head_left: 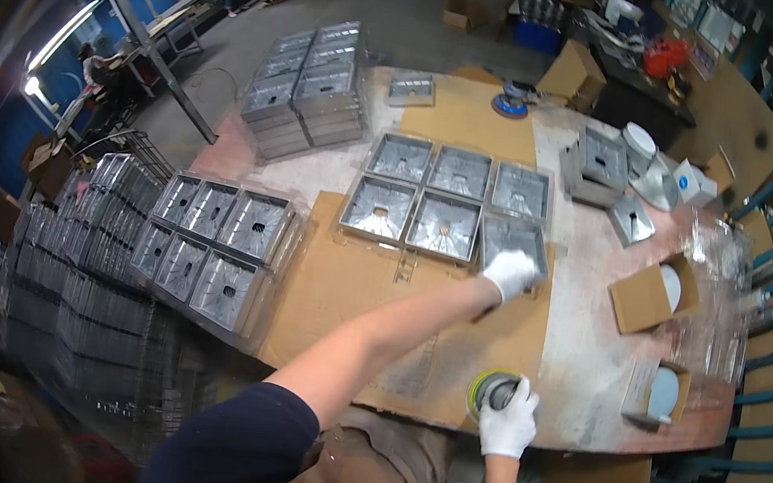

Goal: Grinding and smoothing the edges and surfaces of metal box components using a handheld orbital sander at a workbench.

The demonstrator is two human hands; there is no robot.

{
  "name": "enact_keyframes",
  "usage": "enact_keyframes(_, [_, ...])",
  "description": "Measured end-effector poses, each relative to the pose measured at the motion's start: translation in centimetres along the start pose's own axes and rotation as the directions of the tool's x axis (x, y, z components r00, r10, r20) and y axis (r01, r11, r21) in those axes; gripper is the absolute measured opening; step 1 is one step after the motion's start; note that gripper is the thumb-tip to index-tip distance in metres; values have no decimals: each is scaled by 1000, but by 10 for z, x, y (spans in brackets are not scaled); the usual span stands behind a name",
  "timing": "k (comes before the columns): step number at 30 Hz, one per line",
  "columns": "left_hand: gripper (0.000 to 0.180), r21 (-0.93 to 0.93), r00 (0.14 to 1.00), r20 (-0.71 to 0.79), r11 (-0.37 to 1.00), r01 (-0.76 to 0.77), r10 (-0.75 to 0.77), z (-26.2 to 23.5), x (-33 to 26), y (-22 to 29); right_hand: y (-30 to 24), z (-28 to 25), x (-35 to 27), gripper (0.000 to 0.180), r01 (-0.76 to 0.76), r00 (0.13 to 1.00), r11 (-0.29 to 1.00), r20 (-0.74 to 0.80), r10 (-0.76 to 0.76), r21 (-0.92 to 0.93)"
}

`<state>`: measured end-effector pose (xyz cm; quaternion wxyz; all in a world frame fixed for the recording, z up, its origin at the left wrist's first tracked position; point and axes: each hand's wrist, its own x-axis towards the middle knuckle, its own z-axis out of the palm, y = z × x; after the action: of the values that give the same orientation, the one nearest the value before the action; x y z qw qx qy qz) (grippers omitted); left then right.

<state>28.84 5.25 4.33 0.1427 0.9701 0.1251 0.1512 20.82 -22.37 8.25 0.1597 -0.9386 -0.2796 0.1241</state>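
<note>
- Metal tray (503,237): near right corner of a two-row group, on the cardboard sheet (347,324) covering part of the tabletop (584,362).
- Left hand (512,274), gloved: at that tray's near edge; cannot tell whether it grips.
- Right hand (509,426), gloved: wrapped round a sander (496,390), green-rimmed, near the tabletop's front edge.
- Five similar trays (440,234) beside and behind.
- Stacked trays (309,87) back left.
- Blue-padded sander (510,104) at far edge.
- Open carton (641,307), right.

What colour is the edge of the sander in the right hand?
The sander's edge is yellow-green, clearest in the head view.
</note>
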Motion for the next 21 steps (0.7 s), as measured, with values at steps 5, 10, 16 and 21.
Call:
enact_keyframes(5, [6,-108,990,-91,987,-119,109,24,12,0,11,8,-7,79,0,999,1000,-44,0,-21])
enact_keyframes(10, [12,17,972,46,973,-231,231,25,6,5,16,10,-8,79,19,997,999,-73,-23,-48])
enact_keyframes(16, [19,139,991,87,984,-112,101,16,11,-14,8,10,-6,80,32,997,995,-67,-39,-91])
enact_keyframes(21, [66,90,994,84,994,60,-68,23,-29,-3,1,14,-11,80,40,994,995,-100,-48,-88])
